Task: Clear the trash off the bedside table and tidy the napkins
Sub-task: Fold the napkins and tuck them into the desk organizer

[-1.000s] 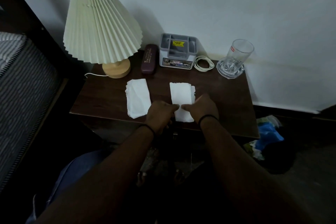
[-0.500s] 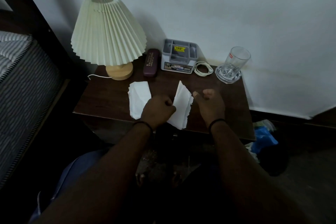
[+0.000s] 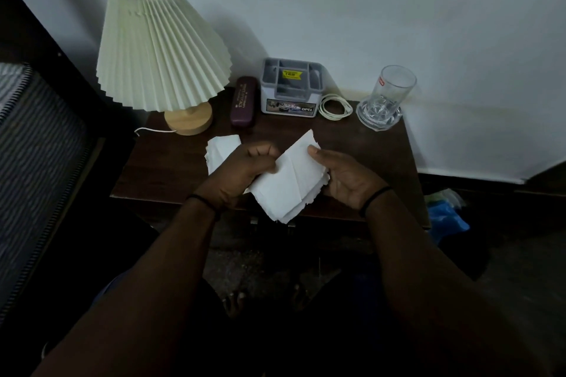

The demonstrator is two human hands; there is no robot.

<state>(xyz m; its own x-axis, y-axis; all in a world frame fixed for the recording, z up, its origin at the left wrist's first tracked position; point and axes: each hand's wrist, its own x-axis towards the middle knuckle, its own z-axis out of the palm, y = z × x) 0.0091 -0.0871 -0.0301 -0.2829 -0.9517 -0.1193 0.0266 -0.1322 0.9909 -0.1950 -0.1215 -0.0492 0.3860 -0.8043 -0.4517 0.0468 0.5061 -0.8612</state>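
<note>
Far left of the hands stands the lamp, beyond and well apart from them, with a case just right of its base. Just left of the left hand, partly hidden under its knuckles, one napkin stack lies flat on the table. The left hand's fingers are curled around the left edge of the second stack, gripping it; a second ago that stack lay flat on the table under both hands, and half a second ago the left hand alone had tipped it up. Now it is lifted clear and tilted between the hands, its lower corner hanging past the table's near edge. The right hand, which had let go, has come back: its palm cups the stack's right edge and its thumb rests on the upper corner, fingers loosely bent around the paper. I judge the stack is being squared up in the air, probably to be laid on the other one, so the tidying is under way but not done. Beyond the hands sit an organizer and a coiled cable; farther right, beyond the right hand, a glass. Right of the right forearm, on the floor, lie blue and pale bags, perhaps the cleared trash; no trash shows on the table.
</note>
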